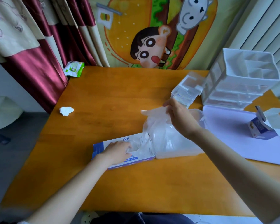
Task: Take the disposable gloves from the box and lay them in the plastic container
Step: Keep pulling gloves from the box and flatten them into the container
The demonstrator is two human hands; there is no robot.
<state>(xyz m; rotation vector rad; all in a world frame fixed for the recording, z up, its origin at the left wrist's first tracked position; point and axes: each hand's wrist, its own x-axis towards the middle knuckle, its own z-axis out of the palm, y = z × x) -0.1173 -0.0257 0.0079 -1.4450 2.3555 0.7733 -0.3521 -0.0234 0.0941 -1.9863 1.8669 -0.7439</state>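
Observation:
A blue and white glove box [102, 147] lies flat near the middle of the orange table. My left hand [117, 151] rests on its top, fingers at the opening where thin clear gloves show. My right hand [179, 116] pinches a clear disposable glove [155, 125] and holds it up above the clear plastic container [176, 152], which stands right of the box with more gloves lying in it. The held glove hangs down toward the container and the box opening.
A crumpled white tissue [66, 111] lies at the table's left. A green wipes pack [73, 69] sits at the far left corner. White drawer organisers [242, 81], a clear small box [187, 89], a lilac lid [233, 131] and an opened carton [263, 126] crowd the right.

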